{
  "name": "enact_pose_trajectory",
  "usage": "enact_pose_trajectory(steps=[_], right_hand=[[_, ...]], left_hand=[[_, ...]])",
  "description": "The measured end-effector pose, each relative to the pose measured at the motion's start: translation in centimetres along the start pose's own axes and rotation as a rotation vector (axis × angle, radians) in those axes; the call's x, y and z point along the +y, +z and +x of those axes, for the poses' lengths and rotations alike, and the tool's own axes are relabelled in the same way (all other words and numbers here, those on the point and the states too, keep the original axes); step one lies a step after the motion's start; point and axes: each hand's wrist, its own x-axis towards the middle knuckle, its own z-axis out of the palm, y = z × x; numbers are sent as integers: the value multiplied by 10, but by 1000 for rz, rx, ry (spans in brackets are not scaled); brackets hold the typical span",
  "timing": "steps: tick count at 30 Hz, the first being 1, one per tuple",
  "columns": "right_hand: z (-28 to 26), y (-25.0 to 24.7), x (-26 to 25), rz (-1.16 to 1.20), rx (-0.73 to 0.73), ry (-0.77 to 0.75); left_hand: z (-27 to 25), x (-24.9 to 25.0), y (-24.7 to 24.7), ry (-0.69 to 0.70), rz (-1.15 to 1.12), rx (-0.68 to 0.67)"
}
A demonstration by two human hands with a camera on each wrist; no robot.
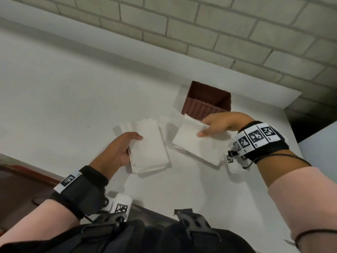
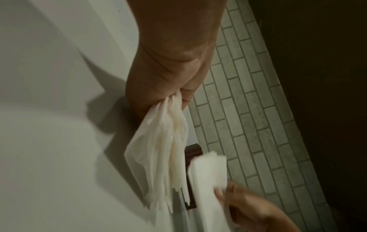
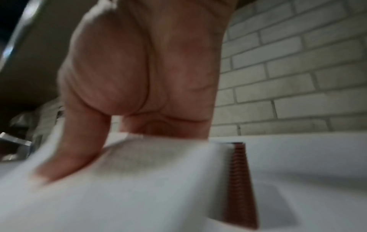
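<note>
Over the white counter, about midway across it, two bundles of white paper napkins are held side by side. The left hand has its grip pinched on the near left edge of the left napkin stack, thumb on top and fingers beneath. In the left wrist view the sheets droop and fan apart below that pinch. The right hand pinches the far right edge of the right napkin stack, with the thumb laid flat on top and the fingers under it hidden. Whether either stack's low edge touches the counter cannot be told. Just beyond the right stack a brown woven basket stands near the brick wall.

These napkins look very light, soft and floppy, and the loose layers probably slide on each other, so a weak or corner-only pinch could shed sheets. The safest hold is likely mid-edge along the folded side, thumb above and fingers spread below, squeezing all layers. Tearing seems less of a risk than crumpling or the stack splaying.
</note>
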Motion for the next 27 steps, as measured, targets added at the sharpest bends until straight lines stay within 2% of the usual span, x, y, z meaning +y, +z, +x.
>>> enact_pose_trajectory(steps=[2,6,8,10,13,19,27], right_hand=[[6,-1,-10,278,118,-35],[44,29,-35,761,257,126],[61,49,-46,867,344,188],[70,62,-53,747,448,215],[71,67,-59,557,524,257],[76,57,-60,703,565,255],[85,76,-63,290,485,430]], left_hand=[[0,0,1,13,-11,1],[-1,-1,5,16,-32,-11],[-3,0,7,21,-41,-1],[-4,2,8,30,-50,6],[-6,7,8,36,-50,29],[-2,11,2,48,-47,47],[4,14,-10,47,15,52]])
